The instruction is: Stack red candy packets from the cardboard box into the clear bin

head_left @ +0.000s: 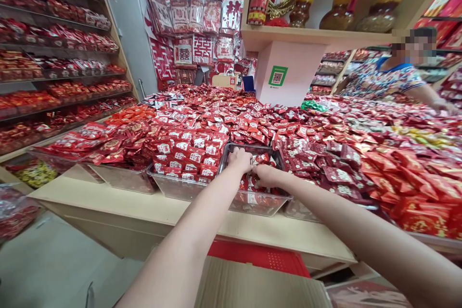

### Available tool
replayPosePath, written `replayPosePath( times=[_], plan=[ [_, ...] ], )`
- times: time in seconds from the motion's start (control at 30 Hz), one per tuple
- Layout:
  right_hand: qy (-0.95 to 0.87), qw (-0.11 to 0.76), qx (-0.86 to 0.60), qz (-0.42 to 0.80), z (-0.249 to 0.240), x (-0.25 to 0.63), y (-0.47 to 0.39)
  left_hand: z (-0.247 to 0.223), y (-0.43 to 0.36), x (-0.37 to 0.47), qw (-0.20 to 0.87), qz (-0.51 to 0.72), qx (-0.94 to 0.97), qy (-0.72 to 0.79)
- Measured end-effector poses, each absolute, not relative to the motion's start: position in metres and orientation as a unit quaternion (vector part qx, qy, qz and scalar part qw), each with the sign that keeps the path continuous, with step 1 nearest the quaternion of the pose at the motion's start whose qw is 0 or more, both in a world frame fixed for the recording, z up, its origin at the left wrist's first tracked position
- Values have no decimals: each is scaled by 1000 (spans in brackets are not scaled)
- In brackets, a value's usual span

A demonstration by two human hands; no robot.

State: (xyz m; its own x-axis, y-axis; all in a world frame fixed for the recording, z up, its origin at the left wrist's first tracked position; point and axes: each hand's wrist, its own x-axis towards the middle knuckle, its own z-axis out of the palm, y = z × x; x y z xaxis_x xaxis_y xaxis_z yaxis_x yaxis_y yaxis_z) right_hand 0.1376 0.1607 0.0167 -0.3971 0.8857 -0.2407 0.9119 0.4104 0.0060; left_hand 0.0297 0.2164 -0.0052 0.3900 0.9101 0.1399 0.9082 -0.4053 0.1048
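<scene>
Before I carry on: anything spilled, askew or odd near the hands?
Nothing looks spilled; only the bin at the left hand and right hand stands out: its packets lie lower than the heaped packets alongside.

I counted my two hands [238,160] [266,176], three gourds [301,5] [337,17] [378,17], one QR-code sign [277,76], one other person [378,79] and packets [191,154] beyond counting.

Bright light glints off red wrappers [415,173]; the view's edges stretch and blur.
</scene>
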Motion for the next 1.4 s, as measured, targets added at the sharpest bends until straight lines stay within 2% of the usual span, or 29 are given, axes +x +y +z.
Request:
replayPosePath(
  times=[0.13,0.47,0.7,0.87,1.13,1.4],
  plan=[
    [806,117,571,-103,21,131,156,-7,217,30,3,86,834,545],
    [826,110,543,-106,22,149,177,-2,213,28,4,86,836,542],
    [839,109,534,-15,16,145,178,-3,214,28,2,87,839,538],
    [830,117,545,3,20,143,167,-3,214,27,4,91,839,536],
    [849,90,512,96,18,147,147,-7,221,28,4,91,836,540],
    [829,108,541,94,18,143,142,-4,216,28,4,96,834,544]
  ],
)
